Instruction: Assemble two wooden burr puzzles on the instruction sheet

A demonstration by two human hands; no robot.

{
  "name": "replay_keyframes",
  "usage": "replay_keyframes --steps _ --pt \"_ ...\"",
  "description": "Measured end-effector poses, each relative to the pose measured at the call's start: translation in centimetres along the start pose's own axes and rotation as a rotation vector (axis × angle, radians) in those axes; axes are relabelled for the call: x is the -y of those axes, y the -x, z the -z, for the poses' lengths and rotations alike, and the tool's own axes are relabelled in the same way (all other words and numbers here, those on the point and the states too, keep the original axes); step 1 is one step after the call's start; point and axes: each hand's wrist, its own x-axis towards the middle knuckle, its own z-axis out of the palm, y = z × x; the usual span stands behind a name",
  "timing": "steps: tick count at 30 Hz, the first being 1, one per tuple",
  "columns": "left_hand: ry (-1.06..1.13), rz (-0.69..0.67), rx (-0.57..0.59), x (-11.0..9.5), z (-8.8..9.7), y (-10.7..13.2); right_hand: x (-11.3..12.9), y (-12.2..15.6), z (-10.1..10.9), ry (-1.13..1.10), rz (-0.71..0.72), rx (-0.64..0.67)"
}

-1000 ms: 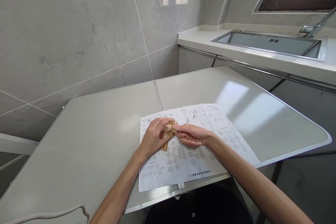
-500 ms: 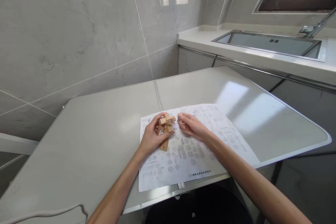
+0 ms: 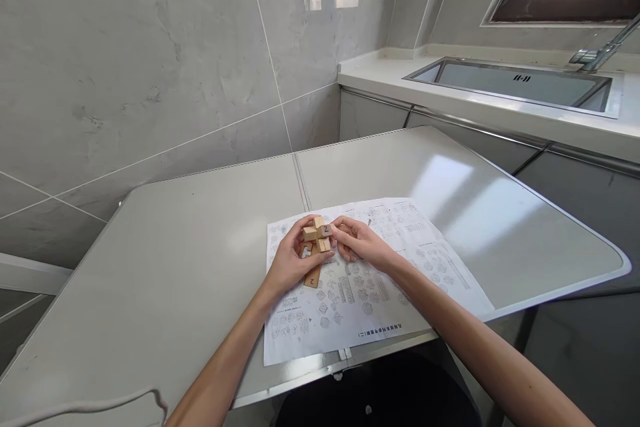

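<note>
A light-wood burr puzzle (image 3: pixel 316 233) of crossed, notched blocks sits in my left hand (image 3: pixel 286 265), gripped between the thumb below and the fingers behind. One dark end of it bears a "2"-like mark. At the puzzle's right end, the bent thumb and fingers of my right hand (image 3: pixel 365 241) pinch a block; their tips are partly hidden. Under the left thumb, a flat brown wooden piece (image 3: pixel 313 277) marked "2" lies on the printed sheet (image 3: pixel 320 343), its upper part covered by hand and puzzle.
The sheet, full of small diagrams, lies over the near edge of a light grey folding table (image 3: pixel 175 267). A cable (image 3: pixel 90 407) runs at the lower left. Behind stand a tiled wall (image 3: pixel 150 67) and, at the right, a counter with a sink (image 3: pixel 520 83).
My right hand has moved left from just beside the puzzle and now touches its right end. My left hand keeps its hold in nearly the same place.
</note>
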Motion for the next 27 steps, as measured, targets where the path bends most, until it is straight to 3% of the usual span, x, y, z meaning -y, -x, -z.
replay_keyframes --steps 14,27 --pt "-0.005 0.012 0.043 -0.07 0.25 0.03 -0.39 0.31 -0.12 0.045 0.033 0.062" --pt "-0.031 -0.01 0.059 0.49 0.19 0.32 -0.83 0.02 0.05 -0.122 -0.053 0.142"
